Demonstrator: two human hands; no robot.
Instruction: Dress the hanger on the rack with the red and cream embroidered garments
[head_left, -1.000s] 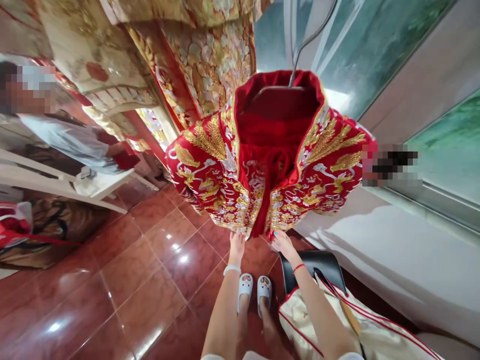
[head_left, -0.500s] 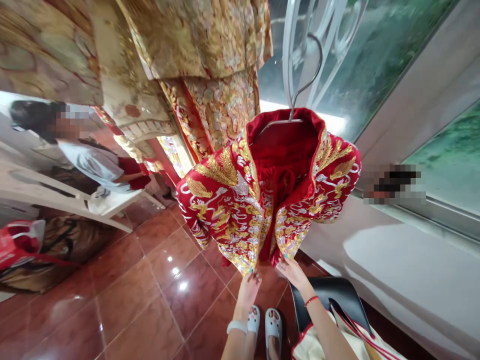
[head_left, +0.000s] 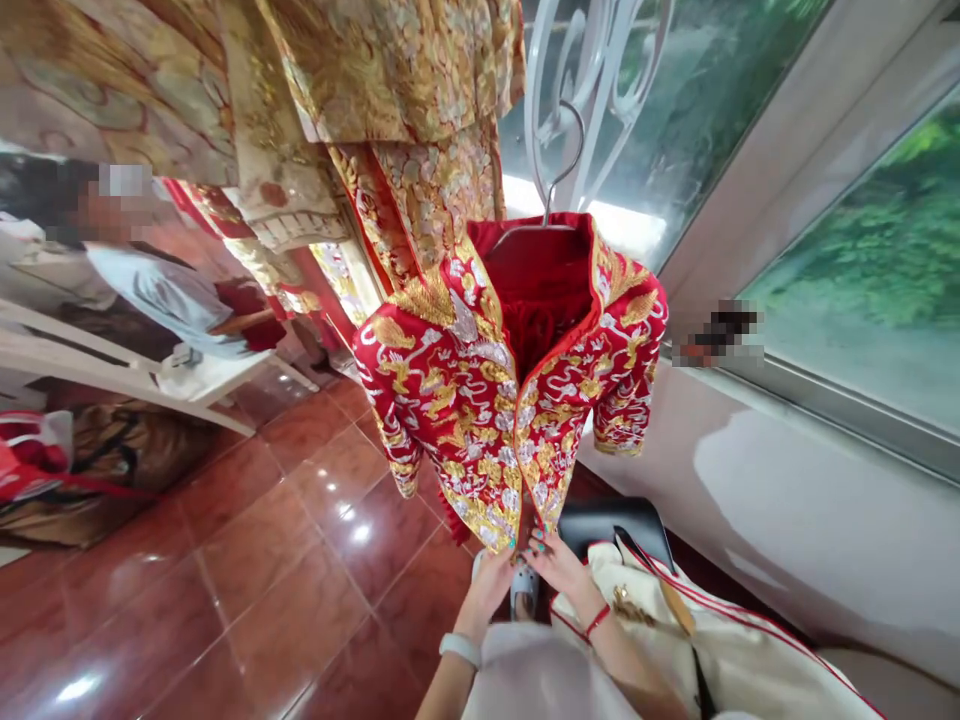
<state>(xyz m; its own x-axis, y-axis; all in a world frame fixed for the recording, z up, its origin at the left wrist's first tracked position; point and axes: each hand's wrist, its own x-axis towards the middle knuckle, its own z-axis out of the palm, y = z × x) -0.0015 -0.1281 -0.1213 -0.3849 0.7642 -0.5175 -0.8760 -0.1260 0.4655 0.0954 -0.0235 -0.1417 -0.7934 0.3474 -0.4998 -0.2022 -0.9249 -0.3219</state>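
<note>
A red jacket (head_left: pixel 469 400) with gold and silver embroidery hangs on a metal hanger (head_left: pixel 551 200) in front of me. Its front edges meet at mid-chest and part a little at the hem. My left hand (head_left: pixel 495 575) is closed on the lower front corner of one panel. On the other panel's lower corner, my right hand (head_left: pixel 553 558) grips the hem with its fingers bent. Both hands are close together, just below the jacket. Red gathered cloth shows inside the collar.
Gold embroidered garments (head_left: pixel 420 70) hang at the upper left. A black chair (head_left: pixel 622 525) and a cream bag with red trim (head_left: pixel 660 640) stand at lower right. On the left, a person (head_left: pixel 157 290) sits on a white bench (head_left: pixel 225 375). A window (head_left: pixel 885 240) lies to the right.
My hands have come closer together, drawing the jacket's two front panels toward each other. The gap down the front has narrowed. The view has shifted, with more of the cream bag visible.
</note>
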